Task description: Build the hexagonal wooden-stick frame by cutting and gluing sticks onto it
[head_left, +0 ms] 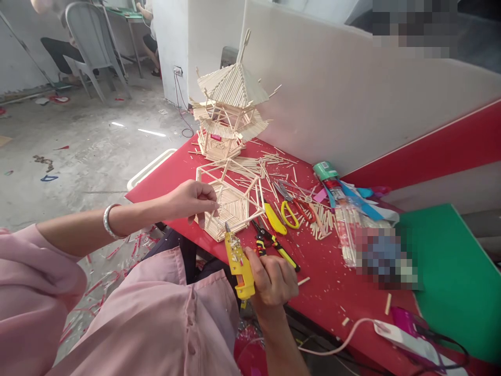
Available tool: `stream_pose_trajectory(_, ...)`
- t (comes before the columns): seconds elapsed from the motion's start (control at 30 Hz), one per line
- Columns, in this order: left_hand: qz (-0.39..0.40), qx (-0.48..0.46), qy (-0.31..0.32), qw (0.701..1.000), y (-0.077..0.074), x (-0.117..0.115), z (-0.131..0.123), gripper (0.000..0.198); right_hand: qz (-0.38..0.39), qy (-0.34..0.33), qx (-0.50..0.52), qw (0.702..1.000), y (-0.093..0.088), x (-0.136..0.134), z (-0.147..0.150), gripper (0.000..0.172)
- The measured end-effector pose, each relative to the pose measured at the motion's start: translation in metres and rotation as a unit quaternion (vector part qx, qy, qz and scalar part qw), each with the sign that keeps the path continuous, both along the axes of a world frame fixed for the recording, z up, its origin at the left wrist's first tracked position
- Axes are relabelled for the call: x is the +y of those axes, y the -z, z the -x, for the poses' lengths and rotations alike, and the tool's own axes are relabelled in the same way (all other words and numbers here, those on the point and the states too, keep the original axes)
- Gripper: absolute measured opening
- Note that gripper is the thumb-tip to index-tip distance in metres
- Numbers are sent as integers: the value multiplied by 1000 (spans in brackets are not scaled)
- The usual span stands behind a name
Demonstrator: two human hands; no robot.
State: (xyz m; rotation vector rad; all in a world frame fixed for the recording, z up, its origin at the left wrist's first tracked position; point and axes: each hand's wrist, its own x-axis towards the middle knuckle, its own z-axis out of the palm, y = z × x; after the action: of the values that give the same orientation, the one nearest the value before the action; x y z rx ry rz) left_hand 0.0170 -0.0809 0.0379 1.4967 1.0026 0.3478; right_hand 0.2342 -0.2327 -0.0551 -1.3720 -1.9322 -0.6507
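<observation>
My right hand (pixel 274 277) is wrapped round a yellow hot glue gun (pixel 241 274), whose nozzle points up toward a frame of thin wooden sticks (pixel 235 211). Crumbs of dried glue or wood cling to the top of the gun. My left hand (pixel 198 201) reaches over the left side of that frame with its fingers pinched together; what sits between them is too small to make out. The frame has a stick-covered base and open upright sides. Behind it stands a tiered stick pagoda (pixel 237 99) with a pointed roof.
Loose sticks (pixel 250 167) litter the red table (pixel 321 308). Yellow-handled scissors (pixel 289 214), a yellow utility knife (pixel 275 219) and black-and-yellow pliers (pixel 276 243) lie to the right. Beyond are a green-lidded jar (pixel 325 171), bagged sticks (pixel 346 235) and a white power strip (pixel 407 342).
</observation>
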Motion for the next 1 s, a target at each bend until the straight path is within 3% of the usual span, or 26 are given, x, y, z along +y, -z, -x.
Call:
stream_pose_trajectory(0.63,-20,16,3,1000,1,2,2,13,17,-11,58,998,2,2,5,20)
stream_pose_trajectory(1.0,-47,24,-64,997,-1,16,14,11,16,8,22,1000,-8,12,31,23)
